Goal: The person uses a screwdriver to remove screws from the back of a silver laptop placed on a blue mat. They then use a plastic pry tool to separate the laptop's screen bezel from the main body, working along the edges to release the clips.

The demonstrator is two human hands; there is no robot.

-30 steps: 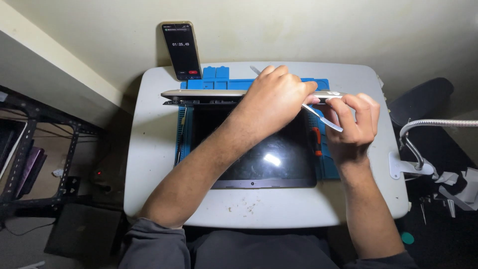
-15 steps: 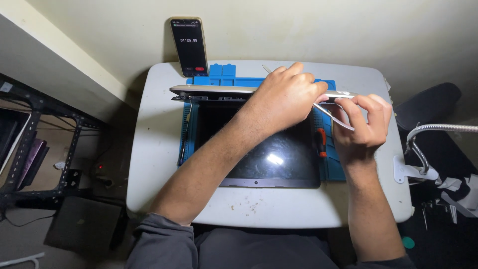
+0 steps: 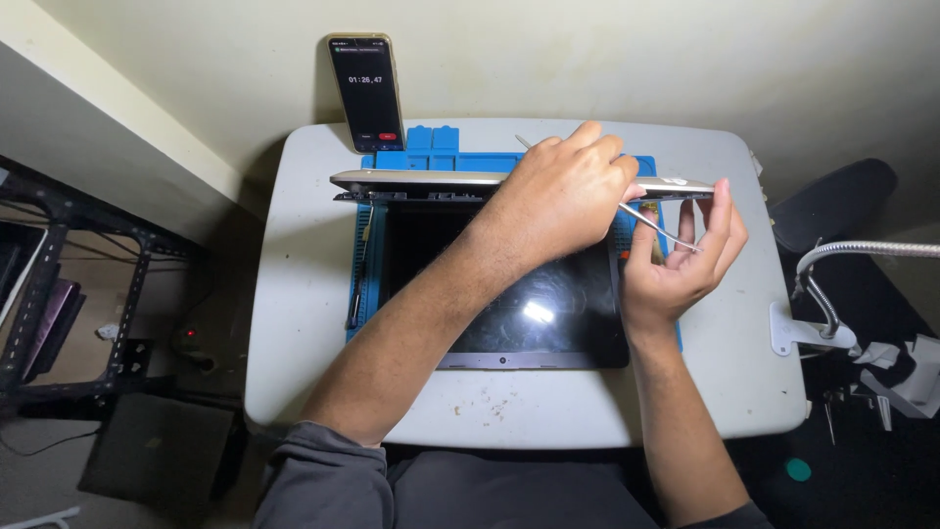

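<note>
The opened laptop lies on the blue mat, its gold half raised at the far edge. The left hand curls over that edge, seemingly pinching a thin metal tool. The right hand spreads its fingers against the corner. A slip could gouge the hinge.

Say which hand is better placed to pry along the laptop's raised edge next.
Left, probably. The left hand is curled over the raised edge and the thin tool seems to run through its grip. The right hand is open, fingers at that edge's end.
</note>
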